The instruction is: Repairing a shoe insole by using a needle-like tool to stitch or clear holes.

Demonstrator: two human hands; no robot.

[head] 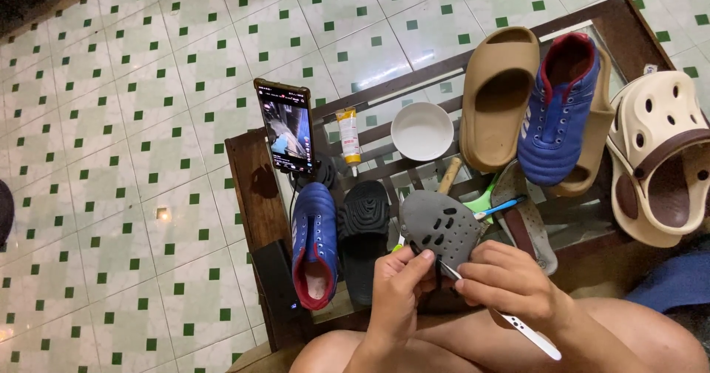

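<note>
A grey perforated clog [442, 226] rests near the table's front edge. My left hand [397, 290] pinches its near rim with thumb and fingers. Beside it, my right hand [509, 283] grips a thin white-handled tool [518, 327], whose dark tip touches the clog's edge between the two hands. Both hands sit close together above my bare knees.
A glass-topped wooden table [251, 188] carries a propped phone [285, 125], a glue tube [348, 138], a white bowl [421, 130], a blue shoe [314, 243], a black slide [364, 232], a tan slide [499, 95], another blue shoe [558, 110] and a cream clog [658, 151]. Green-and-white tiled floor lies beyond.
</note>
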